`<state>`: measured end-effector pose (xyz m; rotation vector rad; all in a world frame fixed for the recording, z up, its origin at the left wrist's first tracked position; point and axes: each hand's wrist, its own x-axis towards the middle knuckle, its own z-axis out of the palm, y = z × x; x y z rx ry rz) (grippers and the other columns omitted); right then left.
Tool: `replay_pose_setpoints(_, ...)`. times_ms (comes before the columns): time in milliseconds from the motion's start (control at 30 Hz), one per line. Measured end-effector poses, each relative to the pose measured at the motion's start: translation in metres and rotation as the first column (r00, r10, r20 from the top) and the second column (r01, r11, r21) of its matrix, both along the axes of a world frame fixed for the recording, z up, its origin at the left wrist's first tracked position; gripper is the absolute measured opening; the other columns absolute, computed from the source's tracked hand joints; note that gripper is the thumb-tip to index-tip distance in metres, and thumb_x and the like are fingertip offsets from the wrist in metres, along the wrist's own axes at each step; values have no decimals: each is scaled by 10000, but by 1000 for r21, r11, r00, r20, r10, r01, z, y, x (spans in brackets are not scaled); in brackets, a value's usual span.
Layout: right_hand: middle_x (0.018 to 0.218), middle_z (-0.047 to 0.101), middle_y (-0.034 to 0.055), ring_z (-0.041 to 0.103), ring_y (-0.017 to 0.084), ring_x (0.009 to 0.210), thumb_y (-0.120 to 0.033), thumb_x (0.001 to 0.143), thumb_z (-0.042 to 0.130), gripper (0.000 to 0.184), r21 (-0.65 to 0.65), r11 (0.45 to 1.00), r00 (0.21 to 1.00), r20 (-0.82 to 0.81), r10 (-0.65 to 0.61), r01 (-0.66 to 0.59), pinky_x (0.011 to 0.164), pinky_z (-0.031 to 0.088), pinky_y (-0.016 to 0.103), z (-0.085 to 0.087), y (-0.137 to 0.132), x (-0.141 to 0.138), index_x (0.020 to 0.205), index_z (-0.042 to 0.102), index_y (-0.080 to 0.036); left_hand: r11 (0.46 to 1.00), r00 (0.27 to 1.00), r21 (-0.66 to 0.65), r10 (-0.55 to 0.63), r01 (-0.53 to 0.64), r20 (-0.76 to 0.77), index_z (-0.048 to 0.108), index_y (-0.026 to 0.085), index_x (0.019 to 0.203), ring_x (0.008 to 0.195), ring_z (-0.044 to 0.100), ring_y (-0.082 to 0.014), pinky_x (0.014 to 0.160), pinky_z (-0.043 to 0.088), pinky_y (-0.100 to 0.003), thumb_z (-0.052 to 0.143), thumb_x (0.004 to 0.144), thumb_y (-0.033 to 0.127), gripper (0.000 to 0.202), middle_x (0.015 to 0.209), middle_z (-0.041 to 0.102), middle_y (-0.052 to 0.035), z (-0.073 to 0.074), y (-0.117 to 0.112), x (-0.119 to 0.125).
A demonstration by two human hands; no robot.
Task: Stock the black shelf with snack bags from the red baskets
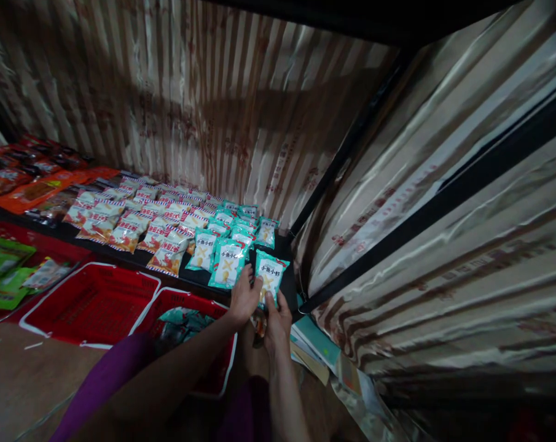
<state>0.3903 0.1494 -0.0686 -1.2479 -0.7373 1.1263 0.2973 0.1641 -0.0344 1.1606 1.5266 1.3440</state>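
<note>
A teal-and-white snack bag (271, 270) is upright at the right front end of the black shelf. My right hand (278, 316) grips its lower edge, thumb in front. My left hand (245, 299) is just left of that bag, fingers stretched upward and its thumb at the bag's lower left edge. Beside my left fingers lies another teal snack bag (228, 264), with a similar bag (203, 248) to its left. More teal bags (243, 224) stand behind them. Part of the right fingers is hidden behind the held bag.
Rows of white-and-orange snack bags (160, 227) and orange packets (42, 187) fill the shelf (197, 275) leftward. Red baskets (91, 301) stand below; one holds teal packages (183, 322), another green packets (5, 270). Black shelf posts (351, 144) and striped sheeting (231, 123) bound the right and back.
</note>
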Motion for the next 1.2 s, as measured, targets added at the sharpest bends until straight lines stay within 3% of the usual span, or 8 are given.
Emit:
replay_pose_setpoints(133, 1094, 687, 82, 636, 223, 959, -465, 645, 683, 648, 54, 997, 988, 137, -67, 60, 842, 503, 340, -9, 48, 13, 1215, 587, -171, 999, 972, 32, -31, 39, -232, 328, 70, 1389, 1283, 436, -243, 1088, 322, -385, 407, 878, 304, 567, 1399, 437, -181, 3, 21, 13)
replay_pose_setpoints(267, 1027, 707, 84, 645, 216, 918, -465, 670, 644, 630, 111, 992, 980, 183, -79, 59, 827, 502, 339, -13, 88, 19, 1218, 585, -160, 996, 927, 66, -28, 57, -374, 368, 39, 1368, 1346, 343, -239, 1124, 267, -377, 349, 893, 282, 534, 1429, 396, -183, 0, 45, 25)
replay_pose_setpoints(600, 948, 718, 97, 649, 222, 840, -510, 673, 606, 622, 142, 990, 964, 263, -25, -13, 778, 507, 328, -15, 156, 16, 1154, 613, -116, 985, 873, 167, 121, -46, -473, 462, 61, 1305, 1344, 342, -258, 1127, 249, -438, 299, 909, 287, 485, 1403, 431, -188, -16, 92, 44)
replay_pose_setpoints(833, 984, 718, 75, 637, 226, 901, -536, 676, 592, 587, 137, 990, 917, 397, -32, -25, 802, 487, 323, -19, 179, 16, 1129, 634, -166, 974, 899, 210, 162, -80, -408, 478, 68, 1300, 1347, 336, -258, 1130, 242, -445, 278, 915, 297, 491, 1396, 443, -180, -28, 110, 44)
replay_pose_setpoints(1200, 927, 728, 81, 645, 221, 855, -572, 708, 538, 585, 65, 997, 809, 588, -17, -27, 766, 472, 294, -20, 189, 14, 1115, 654, -169, 962, 922, 262, 169, -77, -348, 505, 65, 1279, 1347, 339, -226, 1146, 223, -392, 243, 933, 292, 490, 1378, 468, -165, -42, 120, 42)
